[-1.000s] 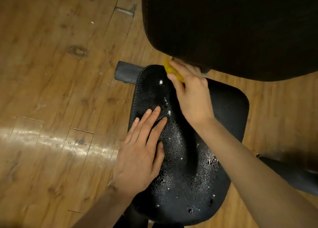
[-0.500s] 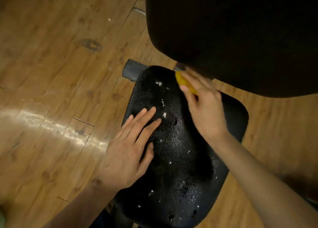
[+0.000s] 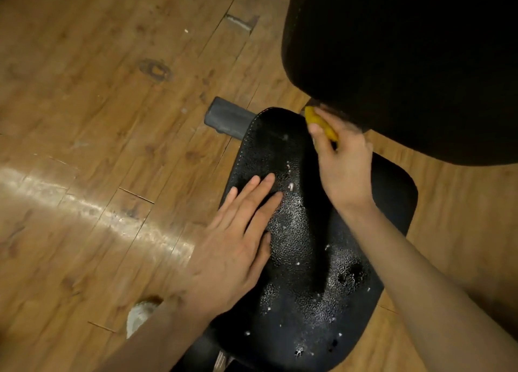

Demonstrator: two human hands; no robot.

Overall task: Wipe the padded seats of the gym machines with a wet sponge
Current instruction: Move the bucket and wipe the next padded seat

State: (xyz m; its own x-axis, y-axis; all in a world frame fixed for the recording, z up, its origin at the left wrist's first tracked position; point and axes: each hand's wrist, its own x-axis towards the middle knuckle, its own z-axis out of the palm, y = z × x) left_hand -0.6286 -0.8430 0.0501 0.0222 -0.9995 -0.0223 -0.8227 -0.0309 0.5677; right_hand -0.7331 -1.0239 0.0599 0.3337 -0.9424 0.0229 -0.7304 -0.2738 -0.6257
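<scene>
A black padded seat (image 3: 314,259) fills the lower middle of the view, its textured surface beaded with water drops. My right hand (image 3: 344,167) grips a yellow sponge (image 3: 319,122) at the seat's far edge, just under the dark back pad (image 3: 398,63). Most of the sponge is hidden by my fingers. My left hand (image 3: 232,248) rests flat on the seat's left side, fingers straight and together.
A grey metal frame tube (image 3: 227,117) sticks out from under the seat's far left corner. Wooden plank floor (image 3: 98,147) surrounds the machine, with a bright glare streak at left and a chipped patch (image 3: 140,312) near my left forearm.
My right hand with the sponge has stayed at the seat's far edge, shifting slightly right under the back pad. My left hand stays flat on the seat. The camera view has shifted.
</scene>
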